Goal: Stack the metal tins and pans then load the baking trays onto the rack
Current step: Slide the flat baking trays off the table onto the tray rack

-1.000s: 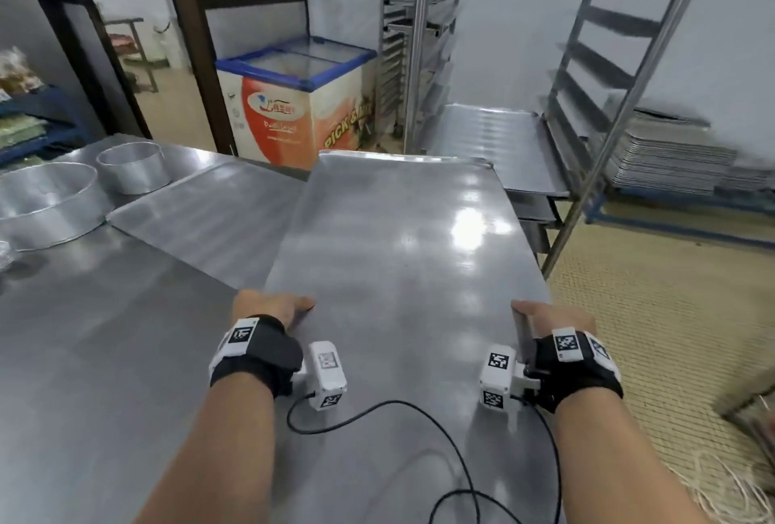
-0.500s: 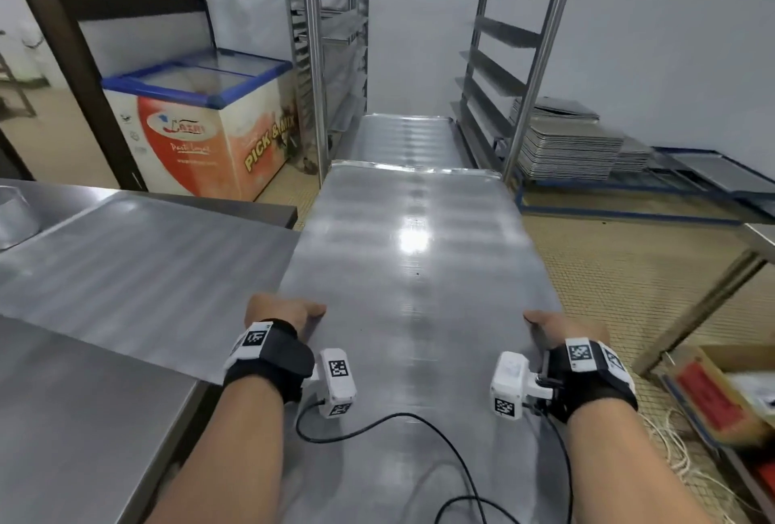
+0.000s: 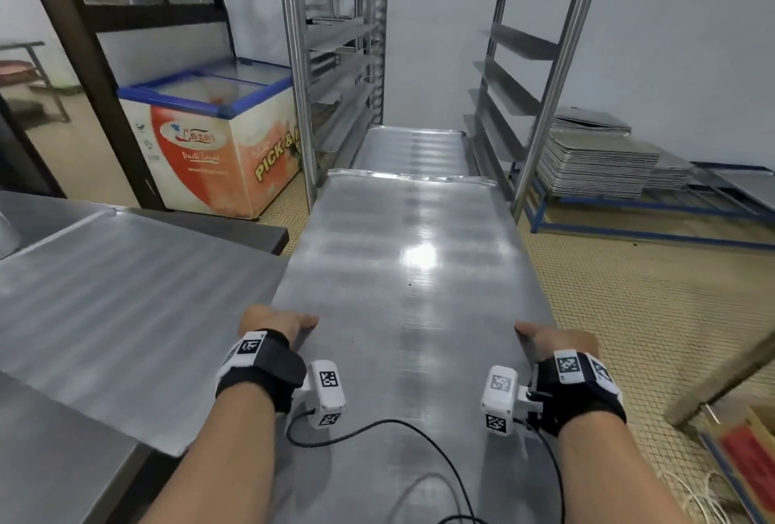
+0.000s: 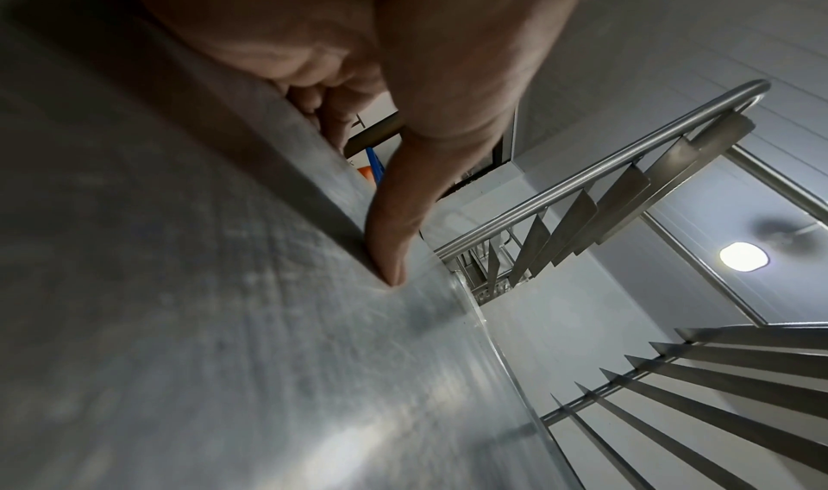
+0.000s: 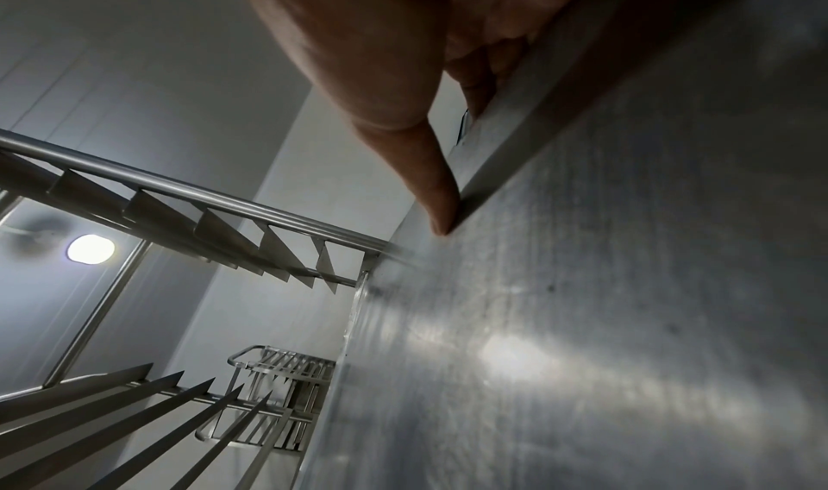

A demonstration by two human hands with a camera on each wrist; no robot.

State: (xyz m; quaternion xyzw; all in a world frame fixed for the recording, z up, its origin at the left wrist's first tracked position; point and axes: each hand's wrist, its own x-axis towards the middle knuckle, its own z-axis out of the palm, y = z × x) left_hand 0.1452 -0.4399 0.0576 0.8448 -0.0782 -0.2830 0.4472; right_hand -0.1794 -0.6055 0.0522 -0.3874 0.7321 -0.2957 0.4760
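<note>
I carry a large flat metal baking tray (image 3: 411, 272) level in front of me, its far end pointing between the uprights of a steel rack (image 3: 541, 75). My left hand (image 3: 272, 320) grips the tray's left rim, thumb on top (image 4: 390, 249), fingers curled under the edge. My right hand (image 3: 553, 339) grips the right rim the same way, thumb (image 5: 441, 214) lying along the lip. Another tray (image 3: 413, 146) sits low in the rack, just beyond the carried one. The rack's angled runners (image 3: 503, 83) rise on the right side.
A second tray (image 3: 113, 297) lies on the steel table (image 3: 50, 460) at my left. A chest freezer (image 3: 214, 146) stands behind the left rack (image 3: 331, 41). A stack of trays (image 3: 595, 165) rests on a blue floor frame at right. A cardboard box (image 3: 742, 452) sits at lower right.
I have turned right with the tray, away from the table and its round tins, to face the rack. The tray's far end is now closer to the rack. Both grips are unchanged.
</note>
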